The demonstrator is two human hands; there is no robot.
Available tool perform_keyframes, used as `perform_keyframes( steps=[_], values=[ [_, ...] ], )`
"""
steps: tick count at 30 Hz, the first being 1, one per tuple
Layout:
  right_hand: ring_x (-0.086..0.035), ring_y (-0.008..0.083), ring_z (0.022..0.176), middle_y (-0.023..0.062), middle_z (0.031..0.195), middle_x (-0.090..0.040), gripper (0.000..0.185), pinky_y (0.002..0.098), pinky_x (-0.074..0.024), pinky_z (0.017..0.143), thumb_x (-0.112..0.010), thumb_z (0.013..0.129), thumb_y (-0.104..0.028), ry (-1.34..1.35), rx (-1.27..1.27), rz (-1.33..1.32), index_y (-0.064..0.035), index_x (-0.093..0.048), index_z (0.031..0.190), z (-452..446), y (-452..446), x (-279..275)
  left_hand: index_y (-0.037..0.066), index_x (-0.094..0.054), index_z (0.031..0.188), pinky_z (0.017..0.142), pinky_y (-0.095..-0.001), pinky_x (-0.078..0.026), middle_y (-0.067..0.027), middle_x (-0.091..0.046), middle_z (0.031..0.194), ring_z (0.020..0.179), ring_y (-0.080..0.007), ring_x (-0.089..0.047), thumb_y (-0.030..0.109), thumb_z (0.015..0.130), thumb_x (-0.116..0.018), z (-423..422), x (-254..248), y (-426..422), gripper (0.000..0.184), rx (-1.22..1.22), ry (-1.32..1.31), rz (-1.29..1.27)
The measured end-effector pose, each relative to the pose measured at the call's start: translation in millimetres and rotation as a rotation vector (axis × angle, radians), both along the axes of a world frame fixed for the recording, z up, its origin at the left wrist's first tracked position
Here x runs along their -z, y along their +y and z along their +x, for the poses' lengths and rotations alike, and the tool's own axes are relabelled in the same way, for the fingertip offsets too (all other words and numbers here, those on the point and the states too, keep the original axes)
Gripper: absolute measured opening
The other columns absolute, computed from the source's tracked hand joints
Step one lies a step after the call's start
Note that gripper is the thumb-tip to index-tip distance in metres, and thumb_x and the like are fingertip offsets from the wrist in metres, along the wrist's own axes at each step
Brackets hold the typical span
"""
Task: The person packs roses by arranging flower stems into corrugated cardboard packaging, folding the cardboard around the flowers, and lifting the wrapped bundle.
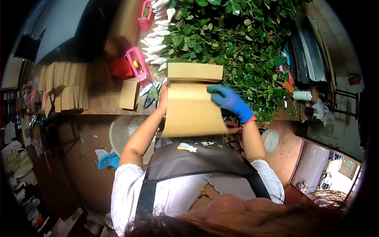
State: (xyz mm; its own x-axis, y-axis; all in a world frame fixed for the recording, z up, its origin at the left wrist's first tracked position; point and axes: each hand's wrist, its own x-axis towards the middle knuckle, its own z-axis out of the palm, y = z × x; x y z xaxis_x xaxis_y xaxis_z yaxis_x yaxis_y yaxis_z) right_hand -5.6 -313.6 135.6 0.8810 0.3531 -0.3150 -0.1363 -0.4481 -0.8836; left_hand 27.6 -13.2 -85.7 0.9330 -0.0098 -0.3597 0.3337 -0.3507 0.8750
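A sheet of brown corrugated cardboard [193, 114] lies in front of my body, its near edge hanging past the table edge. My left hand [163, 96], bare, is at the sheet's left edge; its fingers are mostly hidden. On the sheet's upper right rests my right hand [226, 98] in a blue glove, fingers bent over the cardboard. Just beyond, a folded corrugated piece [195, 72] shows its ridges. Leafy green stems [233, 43] cover the table behind it, with white-wrapped flower heads [156, 49] along their left side. Scissors [150, 96] lie beside my left hand.
Pink tape dispensers [138, 65] stand on the left of the table [98, 104]. Further left are stacked cardboard pieces [63, 81]. A small cardboard piece [128, 94] lies near the front edge. A white roll [302, 95] is at right. Below left stands a large bucket [115, 134].
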Motion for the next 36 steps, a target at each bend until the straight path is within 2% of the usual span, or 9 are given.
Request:
perform_keyframes(
  steps=[4, 6, 9, 14, 20, 24, 30, 32, 36],
  values=[
    [-0.067, 0.0336, 0.097, 0.0180, 0.113, -0.068, 0.072, 0.0434, -0.0536, 0.084, -0.070, 0.087, -0.038, -0.255, -0.399, -0.662, -0.0127, -0.045, 0.149, -3, 28, 35, 0.020, -0.054, 0.142, 0.113, -0.0443, -0.036, -0.0240, -0.042, 0.150, 0.137, -0.0417, -0.043, 0.032, 0.093, -0.065, 0, -67, 45, 0.052, 0.643, -0.308, 0.189],
    [-0.068, 0.0338, 0.085, 0.0151, 0.097, -0.070, 0.074, 0.0453, -0.0529, 0.075, -0.068, 0.088, -0.037, -0.413, -0.473, -0.735, -0.0092, -0.041, 0.151, -9, 26, 66, 0.010, -0.066, 0.099, 0.076, -0.0485, -0.056, -0.0208, -0.068, 0.110, 0.091, -0.0403, -0.069, 0.027, 0.089, -0.068, 5, -122, 61, 0.020, 0.773, -0.243, 0.635],
    [-0.069, 0.0321, 0.074, 0.0133, 0.083, -0.071, 0.072, 0.0471, -0.0520, 0.068, -0.063, 0.090, -0.036, -0.309, -0.588, -0.828, -0.0015, -0.040, 0.149, -3, 33, 73, 0.007, -0.059, 0.075, 0.063, -0.0468, -0.054, -0.0129, -0.064, 0.072, 0.072, -0.0352, -0.066, 0.024, 0.085, -0.068, 3, -156, 40, 0.022, 0.725, -0.676, 0.443],
    [-0.070, 0.0326, 0.087, 0.0147, 0.099, -0.072, 0.055, 0.0448, -0.0532, 0.076, -0.057, 0.096, -0.033, -0.279, -0.663, -0.902, -0.0051, -0.048, 0.142, 2, 55, 47, 0.013, -0.041, 0.153, 0.118, -0.0519, -0.029, -0.0207, -0.033, 0.161, 0.148, -0.0366, -0.033, 0.050, 0.092, -0.058, 0, -111, -7, 0.074, 1.015, -0.889, 0.414],
    [-0.065, 0.0346, 0.111, 0.0156, 0.122, -0.067, 0.064, 0.0435, -0.0524, 0.091, -0.074, 0.083, -0.043, 0.099, -0.490, -0.085, -0.0046, -0.059, 0.132, -12, 66, -20, 0.024, -0.035, 0.158, 0.122, -0.0524, -0.022, -0.0184, -0.027, 0.164, 0.150, -0.0363, -0.028, 0.061, 0.086, -0.055, 1, -111, -9, 0.084, 1.063, -0.829, 0.531],
    [-0.065, 0.0346, 0.098, 0.0093, 0.107, -0.069, 0.057, 0.0451, -0.0527, 0.089, -0.073, 0.080, -0.042, -0.417, -0.604, -0.755, -0.0151, -0.064, 0.130, -41, 106, 24, 0.024, -0.035, 0.159, 0.121, -0.0518, -0.023, -0.0188, -0.027, 0.165, 0.149, -0.0358, -0.030, 0.056, 0.088, -0.056, 0, -103, -10, 0.080, 1.058, -0.856, 0.583],
    [-0.067, 0.0330, 0.105, 0.0137, 0.117, -0.069, 0.045, 0.0439, -0.0522, 0.093, -0.070, 0.088, -0.036, -0.168, -0.672, -0.431, -0.0184, -0.067, 0.129, -6, 129, -21, 0.024, -0.036, 0.158, 0.121, -0.0523, -0.025, -0.0187, -0.030, 0.163, 0.148, -0.0362, -0.033, 0.046, 0.094, -0.054, -2, -87, -12, 0.070, 1.012, -0.907, 0.597],
    [-0.067, 0.0370, 0.102, 0.0170, 0.111, -0.070, 0.040, 0.0452, -0.0524, 0.090, -0.068, 0.087, -0.028, -0.537, -0.453, 0.009, -0.0104, -0.068, 0.123, 8, 178, -4, 0.025, -0.036, 0.158, 0.121, -0.0523, -0.025, -0.0186, -0.030, 0.163, 0.148, -0.0353, -0.033, 0.042, 0.096, -0.052, 1, -83, -16, 0.067, 0.989, -0.946, 0.568],
    [-0.055, 0.0344, 0.124, 0.0155, 0.131, -0.060, 0.055, 0.0468, -0.0435, 0.102, -0.062, 0.087, -0.026, -1.149, -0.638, -0.381, -0.0119, -0.054, 0.139, 77, 290, 60, 0.025, -0.039, 0.156, 0.120, -0.0526, -0.026, -0.0182, -0.033, 0.162, 0.147, -0.0348, -0.035, 0.041, 0.097, -0.050, -3, -73, -19, 0.062, 0.879, -0.956, 0.490]
  ],
)
